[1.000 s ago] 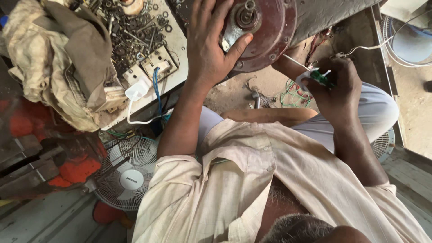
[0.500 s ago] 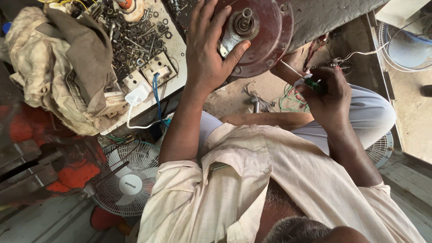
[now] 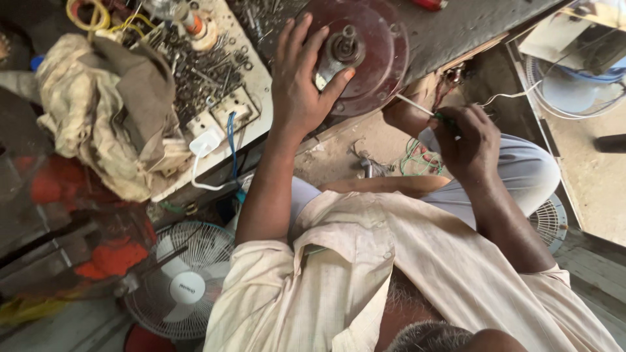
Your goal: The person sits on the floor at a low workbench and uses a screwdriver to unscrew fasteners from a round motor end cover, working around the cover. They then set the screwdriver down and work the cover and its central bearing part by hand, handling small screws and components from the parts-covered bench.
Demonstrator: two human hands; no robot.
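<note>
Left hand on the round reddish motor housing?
Yes, the left hand lies spread on the motor housing, thumb by its hub.

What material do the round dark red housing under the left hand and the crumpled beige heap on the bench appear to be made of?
Round housing: probably painted metal; dull reddish-brown coat, worn, with a bare grey shaft hub at its centre. The left hand rests on it.
Crumpled heap: cloth, apparently stained cotton rag; soft folds and frayed, dirty surfaces.
</note>
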